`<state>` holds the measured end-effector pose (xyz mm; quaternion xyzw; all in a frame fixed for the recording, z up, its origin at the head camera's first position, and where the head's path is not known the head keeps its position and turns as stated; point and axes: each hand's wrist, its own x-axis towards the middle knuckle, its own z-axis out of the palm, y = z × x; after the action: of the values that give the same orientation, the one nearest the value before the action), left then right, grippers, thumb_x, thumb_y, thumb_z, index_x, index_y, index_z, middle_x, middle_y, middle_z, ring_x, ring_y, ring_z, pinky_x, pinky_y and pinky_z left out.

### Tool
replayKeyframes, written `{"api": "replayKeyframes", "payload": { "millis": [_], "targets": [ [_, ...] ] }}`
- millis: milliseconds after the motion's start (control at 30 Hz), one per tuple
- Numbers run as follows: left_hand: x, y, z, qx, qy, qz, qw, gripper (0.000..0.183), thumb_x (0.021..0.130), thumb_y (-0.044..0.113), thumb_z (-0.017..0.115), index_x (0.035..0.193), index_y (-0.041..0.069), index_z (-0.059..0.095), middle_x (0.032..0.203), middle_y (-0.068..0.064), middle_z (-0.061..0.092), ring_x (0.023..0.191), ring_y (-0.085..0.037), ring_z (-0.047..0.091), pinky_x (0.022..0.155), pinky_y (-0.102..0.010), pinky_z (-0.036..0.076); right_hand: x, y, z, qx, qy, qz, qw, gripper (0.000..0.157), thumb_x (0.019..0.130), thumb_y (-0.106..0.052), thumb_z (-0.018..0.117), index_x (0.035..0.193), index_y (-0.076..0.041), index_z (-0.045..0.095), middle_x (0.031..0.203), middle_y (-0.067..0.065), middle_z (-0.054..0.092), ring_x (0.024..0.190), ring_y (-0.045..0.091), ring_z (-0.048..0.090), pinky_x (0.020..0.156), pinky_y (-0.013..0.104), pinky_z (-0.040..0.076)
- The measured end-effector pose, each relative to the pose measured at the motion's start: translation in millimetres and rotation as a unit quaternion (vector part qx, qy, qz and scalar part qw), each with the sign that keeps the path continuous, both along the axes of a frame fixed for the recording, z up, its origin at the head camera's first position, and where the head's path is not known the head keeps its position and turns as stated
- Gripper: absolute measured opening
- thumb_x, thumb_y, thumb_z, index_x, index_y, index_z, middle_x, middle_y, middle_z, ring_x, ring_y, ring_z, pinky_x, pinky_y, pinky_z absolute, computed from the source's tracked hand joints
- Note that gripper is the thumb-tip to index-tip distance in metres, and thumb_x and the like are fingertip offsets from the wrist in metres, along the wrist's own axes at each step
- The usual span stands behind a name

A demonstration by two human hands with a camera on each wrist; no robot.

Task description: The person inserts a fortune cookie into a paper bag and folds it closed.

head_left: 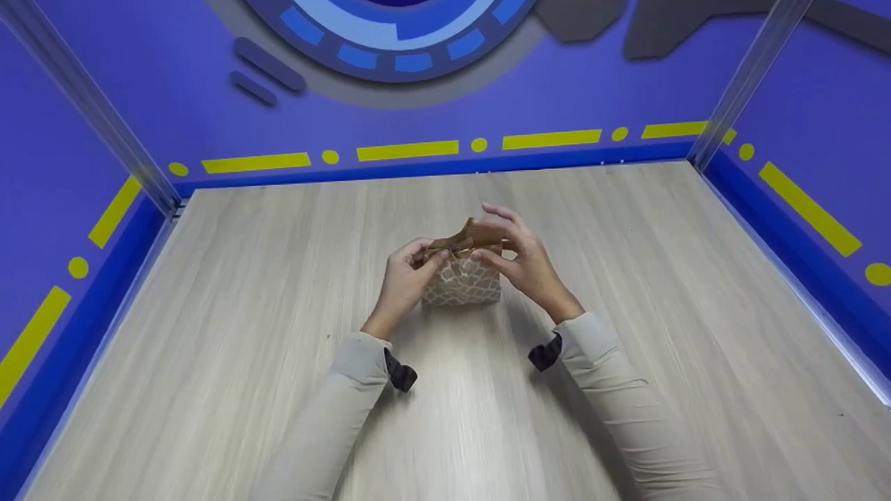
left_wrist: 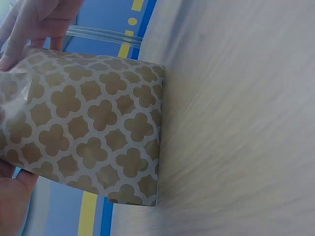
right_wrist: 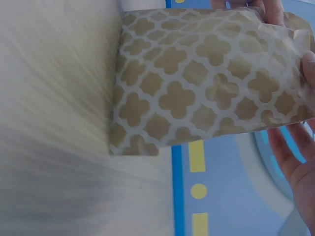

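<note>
A brown paper bag (head_left: 461, 282) with a white quatrefoil pattern stands upright on the table. Its top is gathered and creased, and a plain brown flap rises at the back. My left hand (head_left: 407, 275) pinches the top left edge, thumb on the near face. At the top right, my right hand (head_left: 529, 268) holds the rim with the thumb in front and the fingers behind, its outer fingers raised. The left wrist view shows the bag's patterned face (left_wrist: 91, 123) close up. In the right wrist view, fingers of the right hand (right_wrist: 298, 177) lie along the bag's side.
The pale wood-grain table (head_left: 243, 313) spreads around the bag. Blue panels with yellow marks (head_left: 407, 150) stand behind and at both sides, joined by metal posts (head_left: 752, 83). Black bands (head_left: 546, 353) sit at both sleeve cuffs.
</note>
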<state>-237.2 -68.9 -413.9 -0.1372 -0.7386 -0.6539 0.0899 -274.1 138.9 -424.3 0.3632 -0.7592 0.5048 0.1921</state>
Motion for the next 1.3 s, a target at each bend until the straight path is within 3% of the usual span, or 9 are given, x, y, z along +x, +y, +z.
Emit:
{"api": "replayKeyframes", "payload": {
  "millis": [100, 200, 333, 467, 600, 867, 1100, 1300],
  "targets": [
    [-2.0, -0.1, -2.4, 0.0, -0.004, 0.004, 1.0, 0.014, 0.091, 0.006, 0.064, 0.098, -0.006, 0.065, 0.078, 0.001, 0.064, 0.066, -0.005, 0.052, 0.059, -0.018, 0.041, 0.1, 0.5, -3.3, -0.022, -0.04, 0.003, 0.999, 0.065, 0.082, -0.002, 0.071, 0.141, -0.002, 0.043, 0.136, 0.017, 0.054, 0.088, 0.018, 0.067, 0.075, 0.022, 0.055],
    [-9.0, -0.5, -11.0, 0.003, -0.011, 0.01, 0.9999, 0.016, 0.091, 0.007, 0.064, 0.099, -0.006, 0.066, 0.081, -0.002, 0.067, 0.07, -0.006, 0.057, 0.062, -0.018, 0.045, 1.4, 1.3, -3.7, -0.043, -0.1, 0.005, 0.994, 0.069, 0.084, 0.002, 0.068, 0.146, 0.0, 0.036, 0.121, 0.02, 0.065, 0.081, 0.01, 0.067, 0.071, 0.018, 0.054],
    [-18.2, -1.1, -21.9, 0.011, -0.022, 0.018, 0.9995, 0.019, 0.09, 0.009, 0.066, 0.102, -0.005, 0.067, 0.083, -0.004, 0.069, 0.072, -0.007, 0.059, 0.065, -0.018, 0.048, 6.7, 0.4, 2.9, -0.075, -0.166, -0.006, 0.983, 0.049, 0.085, 0.003, 0.067, 0.131, 0.007, 0.053, 0.099, 0.02, 0.072, 0.079, 0.004, 0.068, 0.072, 0.018, 0.054],
    [-19.7, -2.1, -23.5, 0.012, -0.026, 0.023, 0.9993, 0.02, 0.089, 0.014, 0.068, 0.1, -0.003, 0.068, 0.078, -0.001, 0.068, 0.067, -0.007, 0.056, 0.06, -0.018, 0.045, 10.2, -1.2, 7.8, -0.107, -0.209, -0.028, 0.972, 0.024, 0.085, 0.001, 0.069, 0.105, 0.012, 0.067, 0.083, 0.003, 0.074, 0.072, 0.003, 0.066, 0.069, 0.017, 0.053],
    [-19.7, -3.6, -24.1, 0.011, -0.028, 0.027, 0.9992, 0.02, 0.09, 0.016, 0.067, 0.099, -0.002, 0.069, 0.072, 0.005, 0.063, 0.062, -0.007, 0.05, 0.055, -0.017, 0.04, 1.8, -0.5, -2.1, -0.114, -0.211, -0.05, 0.969, 0.018, 0.084, -0.005, 0.071, 0.094, 0.01, 0.07, 0.076, -0.009, 0.072, 0.069, 0.003, 0.065, 0.068, 0.017, 0.052],
    [-17.7, -5.0, -26.7, 0.002, -0.028, 0.037, 0.9989, 0.021, 0.093, 0.016, 0.064, 0.101, -0.003, 0.066, 0.066, 0.005, 0.045, 0.059, -0.006, 0.037, 0.052, -0.018, 0.03, -6.0, 2.0, -15.2, -0.136, -0.206, -0.045, 0.968, 0.018, 0.084, -0.012, 0.073, 0.088, 0.006, 0.072, 0.076, -0.007, 0.073, 0.069, 0.008, 0.067, 0.069, 0.021, 0.054],
    [-17.6, -3.2, -28.3, 0.007, -0.035, 0.042, 0.9985, 0.02, 0.093, 0.017, 0.063, 0.101, -0.001, 0.066, 0.066, 0.006, 0.052, 0.058, -0.004, 0.042, 0.05, -0.017, 0.035, -2.6, -0.9, -9.2, -0.123, -0.247, -0.057, 0.96, 0.016, 0.088, -0.01, 0.069, 0.09, 0.006, 0.069, 0.071, -0.008, 0.067, 0.066, 0.005, 0.059, 0.066, 0.02, 0.05],
    [-16.4, -0.4, -30.6, 0.014, -0.047, 0.047, 0.9977, 0.023, 0.095, 0.021, 0.06, 0.107, 0.001, 0.064, 0.074, 0.003, 0.062, 0.063, -0.005, 0.052, 0.054, -0.019, 0.043, 13.0, -7.1, 9.4, -0.115, -0.254, -0.052, 0.959, 0.012, 0.091, -0.008, 0.065, 0.088, 0.004, 0.066, 0.068, -0.007, 0.06, 0.065, 0.004, 0.053, 0.064, 0.02, 0.048]
  ]
}}
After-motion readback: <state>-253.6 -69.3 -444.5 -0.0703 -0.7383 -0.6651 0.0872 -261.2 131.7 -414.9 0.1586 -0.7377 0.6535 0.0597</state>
